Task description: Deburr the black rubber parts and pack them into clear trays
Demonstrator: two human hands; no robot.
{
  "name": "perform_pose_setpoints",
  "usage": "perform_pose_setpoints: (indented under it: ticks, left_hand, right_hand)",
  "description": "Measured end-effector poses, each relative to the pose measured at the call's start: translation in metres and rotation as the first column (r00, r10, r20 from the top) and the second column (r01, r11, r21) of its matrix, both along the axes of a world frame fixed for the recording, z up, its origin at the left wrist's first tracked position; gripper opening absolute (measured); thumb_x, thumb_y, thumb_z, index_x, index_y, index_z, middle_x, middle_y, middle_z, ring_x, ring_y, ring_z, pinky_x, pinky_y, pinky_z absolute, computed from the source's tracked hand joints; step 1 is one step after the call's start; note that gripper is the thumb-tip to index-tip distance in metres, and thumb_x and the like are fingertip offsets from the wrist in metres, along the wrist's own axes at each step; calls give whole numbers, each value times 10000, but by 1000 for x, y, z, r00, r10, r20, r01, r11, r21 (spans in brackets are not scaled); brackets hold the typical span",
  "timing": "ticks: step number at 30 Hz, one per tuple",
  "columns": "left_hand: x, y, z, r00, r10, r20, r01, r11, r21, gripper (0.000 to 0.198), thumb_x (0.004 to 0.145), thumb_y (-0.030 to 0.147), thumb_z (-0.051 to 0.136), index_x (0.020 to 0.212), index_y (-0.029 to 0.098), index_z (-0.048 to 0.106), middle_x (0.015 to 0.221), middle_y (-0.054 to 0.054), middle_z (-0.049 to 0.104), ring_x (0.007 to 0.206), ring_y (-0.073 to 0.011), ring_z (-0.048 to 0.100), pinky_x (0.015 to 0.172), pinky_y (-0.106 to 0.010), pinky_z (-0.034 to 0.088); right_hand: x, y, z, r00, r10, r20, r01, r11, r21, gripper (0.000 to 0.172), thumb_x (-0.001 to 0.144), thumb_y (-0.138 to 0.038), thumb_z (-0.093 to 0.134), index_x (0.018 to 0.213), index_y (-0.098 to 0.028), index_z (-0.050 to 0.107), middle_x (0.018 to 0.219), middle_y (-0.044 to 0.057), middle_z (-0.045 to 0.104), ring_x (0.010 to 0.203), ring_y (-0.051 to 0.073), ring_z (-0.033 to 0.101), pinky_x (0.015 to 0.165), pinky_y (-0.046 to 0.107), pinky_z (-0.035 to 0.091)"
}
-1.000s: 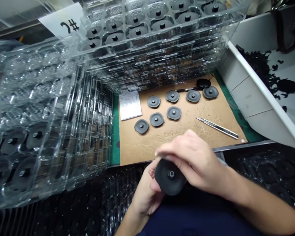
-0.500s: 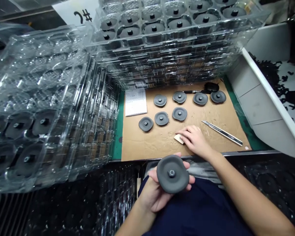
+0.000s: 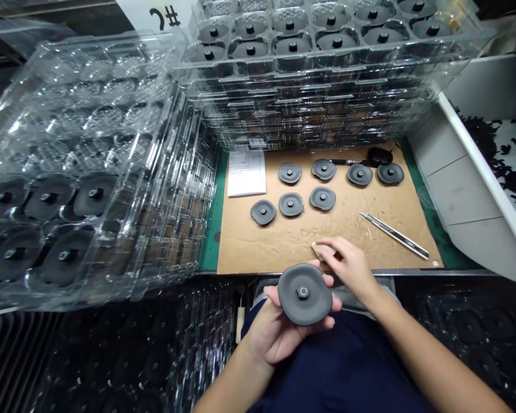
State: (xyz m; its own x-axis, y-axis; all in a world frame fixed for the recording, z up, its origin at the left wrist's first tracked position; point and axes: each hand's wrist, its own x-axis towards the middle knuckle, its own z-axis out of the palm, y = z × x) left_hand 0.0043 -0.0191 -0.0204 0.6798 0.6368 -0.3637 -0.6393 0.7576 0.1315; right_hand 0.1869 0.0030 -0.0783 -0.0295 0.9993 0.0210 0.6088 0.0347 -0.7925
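Observation:
My left hand (image 3: pixel 279 330) is closed from below around a dark grey rubber disc (image 3: pixel 305 307) with a wavy rim, its raised hexagonal stub facing up. My right hand (image 3: pixel 348 264) pinches a small cream-coloured block (image 3: pixel 320 249), mostly covered by the fingers, over the front of the cardboard sheet (image 3: pixel 249 252). Just beyond both hands lie several similar discs (image 3: pixel 290 204) in two rough rows, each with its stub upward. A craft knife (image 3: pixel 395 235) rests to the right of my right hand.
Tall stacks of clear plastic trays stand at the left (image 3: pixel 172 172) and back (image 3: pixel 327 86), some pockets filled with discs. A paper pad (image 3: pixel 246 178) lies at back left. A black pen (image 3: pixel 344 162) is behind the discs. On the right stands a white bin wall (image 3: pixel 477 195), black scraps beyond.
My right hand has lifted the cream block from the cardboard and brought it closer to the disc in my left hand. The whole view has shifted slightly.

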Motion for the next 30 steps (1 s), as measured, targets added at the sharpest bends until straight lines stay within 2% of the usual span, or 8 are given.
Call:
perform_pose_setpoints:
  ticks: [4,7,9,16,19,24,28,30]
  left_hand:
    - [-3,-1,4,992,41,-122,-37,999,32,573,654,508,714,1157,253,614,1147,-63,640,971,-249,643,766,-332,539]
    - [-2,-1,8,946,133,-297,-114,990,80,517,677,422,744,1138,222,624,1159,-68,641,1069,-244,598,894,-315,479]
    - [-2,-1,10,890,192,-414,-160,981,110,496,679,370,762,1128,208,631,1159,-63,647,1093,-216,582,917,-264,453]
    - [-2,1,13,855,198,-479,-141,978,154,625,536,304,860,1118,243,640,1155,-57,666,1065,-198,601,914,-254,460]
    - [-2,3,12,839,219,-498,-153,973,170,661,503,311,872,1120,251,641,1166,-51,665,1043,-188,613,866,-230,478]
    - [2,5,12,852,223,-473,-150,971,188,705,475,360,872,1129,242,638,1155,-51,666,1090,-219,591,907,-260,466]
    - [0,6,11,881,178,-438,-139,983,120,650,564,390,825,1162,247,615,1190,-53,647,1054,-233,619,879,-268,490]
    - [-2,7,8,932,136,-335,-111,989,95,607,603,439,781,1155,247,618,1219,-61,631,1065,-275,620,897,-321,497]
  right_hand:
    - [-1,3,69,997,-1,-71,10,992,126,252,890,-200,519,1125,-229,604,1040,50,632,879,156,596,707,267,490]
    - [-13,-7,107,947,306,-99,-262,912,315,352,866,-83,500,1181,-217,581,1018,48,633,903,158,579,800,296,485]
    - [-20,-12,114,921,388,-38,-365,891,269,343,858,-45,476,1137,-193,609,917,47,634,830,151,573,756,292,491]
    - [-18,-14,108,945,312,-98,-280,927,251,348,858,-41,478,1152,-191,591,962,50,628,898,150,567,800,284,490]
    - [-16,-15,111,948,317,-30,-311,943,120,351,855,-29,472,1130,-200,610,890,38,623,817,136,567,725,264,486]
    - [-14,-12,111,952,268,-149,-228,943,241,317,857,-86,511,1137,-196,612,943,38,653,857,138,586,774,265,484]
    - [15,3,78,944,178,-279,-218,968,-122,190,885,-237,521,1006,-217,666,933,18,688,790,137,632,655,232,494]
    - [31,11,49,970,96,-225,-137,975,-174,238,903,-307,487,1026,-197,658,929,33,696,763,150,638,636,247,499]
